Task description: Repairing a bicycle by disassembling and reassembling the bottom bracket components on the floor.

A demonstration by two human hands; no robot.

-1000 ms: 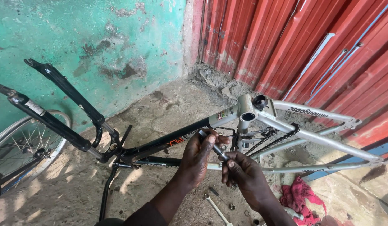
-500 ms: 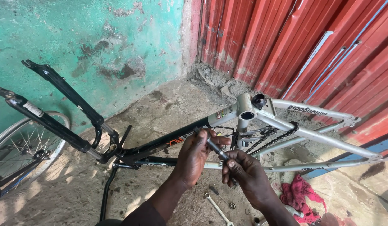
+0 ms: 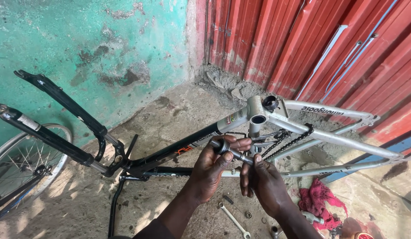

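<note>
Showing head view: left hand (image 3: 210,170) gripping dark end of metal axle part (image 3: 232,152); right hand (image 3: 264,183) pinching its near end, just in front of upturned bicycle frame (image 3: 329,137). Spanner (image 3: 234,221) and red rag (image 3: 318,204) lying near on ground.

black and silver bicycle frame (image 3: 223,128), black fork (image 3: 59,115), peeling turquoise wall (image 3: 90,48), ribbed red metal sheeting (image 3: 311,48), crumpled pinkish-red rag (image 3: 318,204), silver wrench (image 3: 233,219) on grey-brown dappled floor (image 3: 170,110)
</note>
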